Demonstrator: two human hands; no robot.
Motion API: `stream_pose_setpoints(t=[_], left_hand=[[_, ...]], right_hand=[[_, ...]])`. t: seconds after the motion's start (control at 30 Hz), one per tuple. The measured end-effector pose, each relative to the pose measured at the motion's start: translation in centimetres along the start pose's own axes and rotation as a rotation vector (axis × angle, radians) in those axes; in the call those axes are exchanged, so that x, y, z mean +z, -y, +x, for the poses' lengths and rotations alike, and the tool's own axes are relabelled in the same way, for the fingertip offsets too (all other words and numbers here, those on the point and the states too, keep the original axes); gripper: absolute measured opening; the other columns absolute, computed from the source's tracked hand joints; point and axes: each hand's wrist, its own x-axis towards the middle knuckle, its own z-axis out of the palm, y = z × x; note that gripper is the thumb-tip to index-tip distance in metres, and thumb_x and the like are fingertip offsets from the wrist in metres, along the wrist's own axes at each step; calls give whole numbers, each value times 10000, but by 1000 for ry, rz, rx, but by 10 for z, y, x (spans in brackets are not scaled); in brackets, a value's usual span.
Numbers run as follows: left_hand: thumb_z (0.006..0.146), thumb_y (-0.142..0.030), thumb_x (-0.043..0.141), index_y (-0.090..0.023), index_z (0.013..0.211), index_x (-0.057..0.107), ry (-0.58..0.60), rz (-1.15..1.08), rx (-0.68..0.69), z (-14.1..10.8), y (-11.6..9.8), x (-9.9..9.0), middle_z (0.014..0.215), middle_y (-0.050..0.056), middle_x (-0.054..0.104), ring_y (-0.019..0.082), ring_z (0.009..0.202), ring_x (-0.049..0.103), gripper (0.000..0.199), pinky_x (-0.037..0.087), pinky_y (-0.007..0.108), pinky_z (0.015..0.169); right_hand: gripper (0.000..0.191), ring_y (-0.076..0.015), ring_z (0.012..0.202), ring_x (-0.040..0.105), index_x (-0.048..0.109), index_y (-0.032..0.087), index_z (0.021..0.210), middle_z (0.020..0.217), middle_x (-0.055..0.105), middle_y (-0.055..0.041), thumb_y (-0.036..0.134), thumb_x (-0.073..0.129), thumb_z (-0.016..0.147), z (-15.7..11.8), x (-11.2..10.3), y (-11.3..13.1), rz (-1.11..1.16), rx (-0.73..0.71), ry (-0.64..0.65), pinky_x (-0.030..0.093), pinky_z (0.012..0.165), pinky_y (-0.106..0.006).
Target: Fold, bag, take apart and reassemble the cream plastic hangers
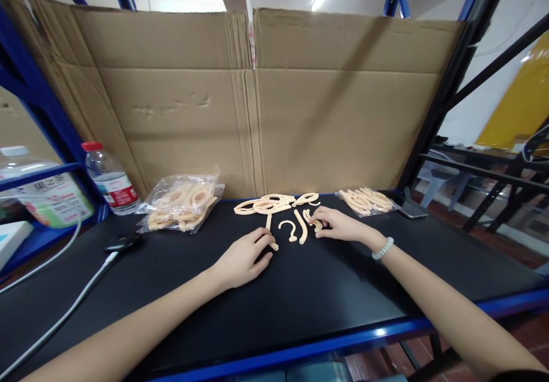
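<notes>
My left hand (243, 258) rests on the black tabletop, fingers bent over a straight cream plastic piece (269, 222) whose ends show beyond the fingertips. My right hand (337, 224), with a beaded bracelet on the wrist, has its thumb and fingers closed round a small cream piece (318, 225). Between the hands lie a cream hook (292, 231) and a curved cream strip (301, 227). Behind them, larger oval cream pieces (270, 204) lie flat, partly overlapping.
Bagged cream pieces (182, 203) lie at the left, and a smaller bag (366, 201) at the right beside a phone (412, 207). A water bottle (112, 182), a black device (123, 242) and its white cable (68, 313) are at the left. Cardboard (343, 113) stands behind.
</notes>
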Motion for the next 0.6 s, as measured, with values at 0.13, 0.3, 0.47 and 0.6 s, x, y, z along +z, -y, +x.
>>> stream_pose_setpoints(t=[0.13,0.3,0.47,0.6], left_hand=[[895,-203,471,-195,1108,542,-9,-1,2,0,-1,0,1179,93,559,227,1025,602,225,519,364,880],[895,-202,468,-197,1076,547,1,16,4,0,-1,1,1156,84,559,223,1001,605,198,517,358,868],[893,-199,471,-191,1070,549,-2,37,18,2,-1,0,1141,86,565,226,1022,593,194,507,360,889],[896,-201,462,-183,1061,556,-9,59,42,2,-2,0,1137,99,578,234,1043,585,191,500,371,909]], right_hand=[[299,-127,688,487,650,163,999,854,551,-16,330,726,763,1,-1,-6,-3,3,-21,451,626,-261],[378,-130,715,495,644,170,1034,902,542,-28,399,736,747,-2,-1,-9,4,-10,-18,463,636,-265],[431,-177,894,530,603,191,1163,1061,510,-73,412,679,801,-3,-3,1,11,-23,-28,501,729,-310],[456,-210,1012,526,571,192,1233,1118,495,-93,397,644,832,-3,-3,9,-47,-56,-11,501,832,-361]])
